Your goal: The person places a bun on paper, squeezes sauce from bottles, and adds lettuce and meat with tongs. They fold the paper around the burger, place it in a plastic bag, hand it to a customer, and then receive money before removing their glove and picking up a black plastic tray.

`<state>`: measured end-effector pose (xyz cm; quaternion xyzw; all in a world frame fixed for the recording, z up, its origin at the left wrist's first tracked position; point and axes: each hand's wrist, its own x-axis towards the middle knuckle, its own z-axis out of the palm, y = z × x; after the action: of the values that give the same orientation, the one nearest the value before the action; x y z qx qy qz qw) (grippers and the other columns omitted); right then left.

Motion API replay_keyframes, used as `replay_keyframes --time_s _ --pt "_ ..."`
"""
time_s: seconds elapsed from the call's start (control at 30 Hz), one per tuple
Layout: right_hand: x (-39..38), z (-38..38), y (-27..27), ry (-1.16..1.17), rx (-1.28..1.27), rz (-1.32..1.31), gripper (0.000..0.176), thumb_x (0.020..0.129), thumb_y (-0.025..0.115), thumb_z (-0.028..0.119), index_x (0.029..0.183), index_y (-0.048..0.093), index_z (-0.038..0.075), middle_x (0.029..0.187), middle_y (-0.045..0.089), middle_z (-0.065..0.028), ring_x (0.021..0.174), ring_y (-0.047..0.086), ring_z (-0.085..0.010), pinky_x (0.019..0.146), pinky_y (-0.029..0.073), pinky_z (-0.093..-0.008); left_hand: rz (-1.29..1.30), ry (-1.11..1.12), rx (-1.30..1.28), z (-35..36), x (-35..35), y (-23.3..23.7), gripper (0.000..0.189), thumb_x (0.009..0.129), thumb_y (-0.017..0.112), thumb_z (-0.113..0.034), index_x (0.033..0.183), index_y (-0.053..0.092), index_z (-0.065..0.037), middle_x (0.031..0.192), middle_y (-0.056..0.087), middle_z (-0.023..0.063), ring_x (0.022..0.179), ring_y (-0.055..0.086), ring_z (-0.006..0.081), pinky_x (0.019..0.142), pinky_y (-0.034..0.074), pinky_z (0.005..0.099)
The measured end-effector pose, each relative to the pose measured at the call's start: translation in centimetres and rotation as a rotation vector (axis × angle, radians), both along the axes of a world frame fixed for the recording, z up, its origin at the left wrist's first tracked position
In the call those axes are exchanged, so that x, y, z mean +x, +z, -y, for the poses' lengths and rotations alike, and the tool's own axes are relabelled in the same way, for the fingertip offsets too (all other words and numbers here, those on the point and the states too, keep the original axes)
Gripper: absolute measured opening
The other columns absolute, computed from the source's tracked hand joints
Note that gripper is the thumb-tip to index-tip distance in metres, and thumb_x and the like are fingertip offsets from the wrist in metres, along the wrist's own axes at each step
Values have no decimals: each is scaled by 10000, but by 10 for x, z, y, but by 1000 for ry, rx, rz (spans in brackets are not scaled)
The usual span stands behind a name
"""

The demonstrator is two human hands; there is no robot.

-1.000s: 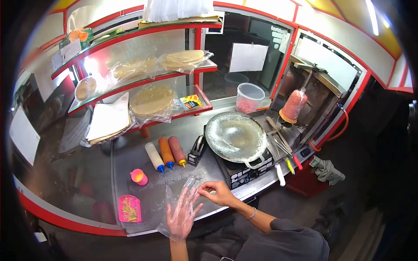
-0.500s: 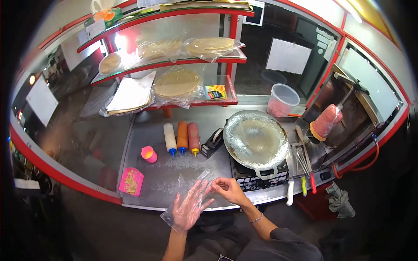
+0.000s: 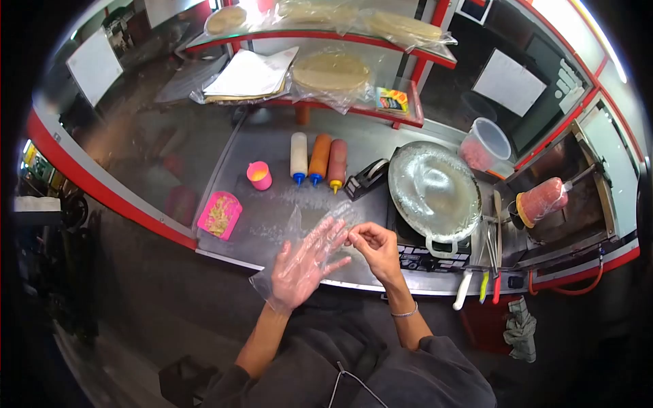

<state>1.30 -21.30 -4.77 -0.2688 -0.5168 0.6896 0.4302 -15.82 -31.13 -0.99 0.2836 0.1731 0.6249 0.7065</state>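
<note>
Over counter point(image 3: 272, 170) edge | left hand point(image 3: 306, 262) flat, fingers spread inside plastic glove point(image 3: 266, 284) | right hand point(image 3: 375, 249) pinching its fingertip

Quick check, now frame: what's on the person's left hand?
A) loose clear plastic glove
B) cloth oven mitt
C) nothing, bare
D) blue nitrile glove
A: the left hand lies with its fingers spread inside a loose clear plastic glove, and the right hand pinches the film at the fingertips, above the steel counter.
</note>
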Motion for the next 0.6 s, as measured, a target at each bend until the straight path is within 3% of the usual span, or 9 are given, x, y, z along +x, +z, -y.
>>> replay_keyframes --time_s 0.1,0.17,0.23,0.3,0.37,0.43,0.47,0.6 --pt "-24 4 -5 -39 51 7 110 987 643 53 1041 637 -44 952 676 -44 873 651 -91 819 530 -232 81 -19 46 0 -23 7 967 964 392 -682 1614 84 -35 1681 106 180 1549 139 350 1222 176 558" --pt "-44 2 -11 -180 51 21 116 996 638 71 1034 635 -39 950 674 -41 841 642 -85 788 526 -230 60 -37 46 2 -45 18 1010 929 466 -687 1617 77 -58 1677 94 194 1541 117 404 1211 173 612" --pt "-62 1 -19 -204 43 20 151 1013 621 113 1036 639 -36 938 683 -50 813 641 -96 771 526 -245 12 -41 80 9 -73 28 959 960 415 -683 1620 85 -70 1681 85 180 1536 117 420 1208 180 615" --pt "-79 0 -15 -102 -81 -19 180 1020 617 148 1034 648 -28 955 704 -77 833 664 -119 780 535 -267 199 -60 -84 13 -104 38 907 996 353 -669 1619 82 -68 1687 79 157 1533 118 429 1209 197 600" --pt "-94 11 -3 9 -94 67 206 1024 613 172 1055 659 -26 987 721 -103 875 686 -143 796 541 -279 153 -59 11 13 -131 32 875 1018 318 -650 1619 61 -68 1688 81 143 1534 113 427 1211 201 592" --pt "-115 22 14 290 -82 123 187 1000 651 151 1065 674 -23 995 727 -107 895 696 -143 811 551 -274 121 -61 37 6 -152 32 882 1016 331 -648 1619 47 -70 1689 78 138 1532 108 432 1211 193 604" --pt "-124 23 5 224 -93 143 170 974 686 126 1057 689 -23 951 730 -96 851 700 -138 799 566 -269 225 -81 3 0 -159 28 885 1015 353 -635 1618 41 -65 1689 73 140 1531 105 437 1217 179 602" --pt "-156 2 -4 -53 2 108 121 965 692 98 994 704 -20 903 731 -83 781 697 -125 741 578 -264 232 -78 162 -17 -186 17 893 1011 380 -618 1617 37 -59 1689 79 140 1529 130 435 1230 160 574"
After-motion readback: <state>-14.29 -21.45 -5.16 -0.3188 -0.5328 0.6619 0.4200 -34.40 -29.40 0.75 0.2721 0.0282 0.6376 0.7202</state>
